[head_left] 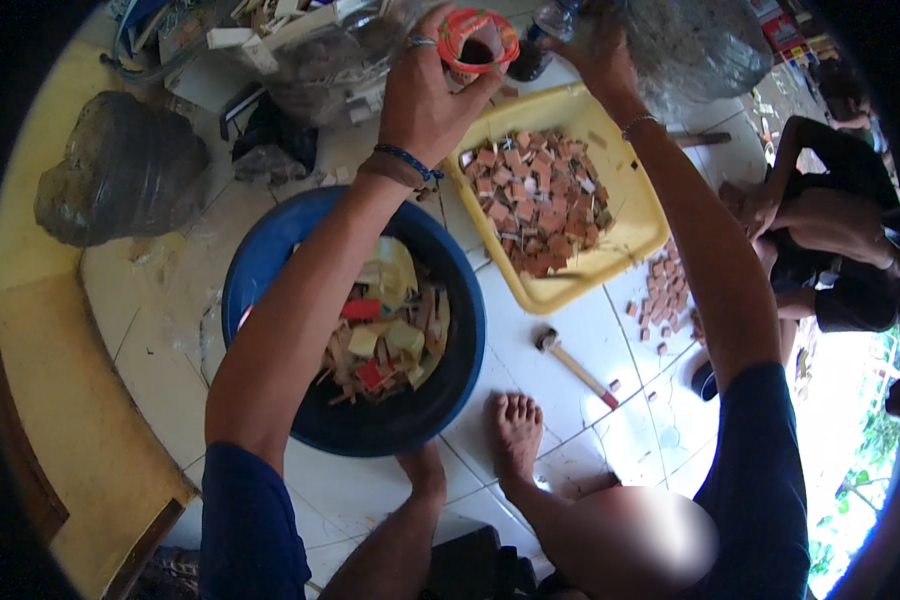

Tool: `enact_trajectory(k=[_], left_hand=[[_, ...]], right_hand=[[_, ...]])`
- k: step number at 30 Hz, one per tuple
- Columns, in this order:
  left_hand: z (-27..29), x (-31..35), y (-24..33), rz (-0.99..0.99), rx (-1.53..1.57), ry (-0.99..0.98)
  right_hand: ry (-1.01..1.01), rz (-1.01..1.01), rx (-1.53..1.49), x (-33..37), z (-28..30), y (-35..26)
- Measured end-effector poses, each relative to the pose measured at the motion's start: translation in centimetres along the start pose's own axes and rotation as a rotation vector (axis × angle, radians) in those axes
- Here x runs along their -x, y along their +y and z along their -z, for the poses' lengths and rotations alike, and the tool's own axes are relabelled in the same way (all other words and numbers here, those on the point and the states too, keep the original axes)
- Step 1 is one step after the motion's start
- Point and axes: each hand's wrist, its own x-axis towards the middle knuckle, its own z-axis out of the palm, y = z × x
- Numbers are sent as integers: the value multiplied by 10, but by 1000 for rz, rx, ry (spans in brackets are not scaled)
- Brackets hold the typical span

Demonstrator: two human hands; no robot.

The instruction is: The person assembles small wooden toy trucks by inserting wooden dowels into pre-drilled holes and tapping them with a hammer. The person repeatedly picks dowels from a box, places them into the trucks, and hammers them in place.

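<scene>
My left hand (432, 105), wearing a dark braided bracelet, grips a small plastic cup (478, 42) with a red rim and dark contents. Its opening faces me. My right hand (605, 70) reaches out beyond the yellow tub, thumb stretched to the left and apart from the fingers. Right by that thumb is a clear plastic bottle (555, 18) with something dark beside it; whether they touch is unclear. Under my arms stand a yellow tub (545, 295) of small reddish-brown square pieces (540, 195) and a round blue tub (470, 330) holding wood scraps and coloured bits.
A hammer (578, 368) lies on the white tiles near my foot. Small brown blocks (662, 290) are scattered right of the yellow tub. Another person (830, 200) sits at the right. Full plastic sacks (120, 170) stand at the left and a large clear bag (705, 50) behind.
</scene>
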Motion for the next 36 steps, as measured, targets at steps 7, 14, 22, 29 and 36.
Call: enact_trajectory(k=[7,14,22,29,36], left_hand=[[95,47,159,-15,270,-12],[222,83,368,-137,446,28],[321,149,567,-178,504,275],[322,171,660,-574,286,631],[353,210,757,-354,-61,664]], right_hand=[[-174,165,-277,179,130,-98],[-1022,20,-282,378,234,-157],[-780,-434,-425,478,273,-150],[-714,-457,-447,486,299,-156],[-716,-405,-458,478,304,-173]])
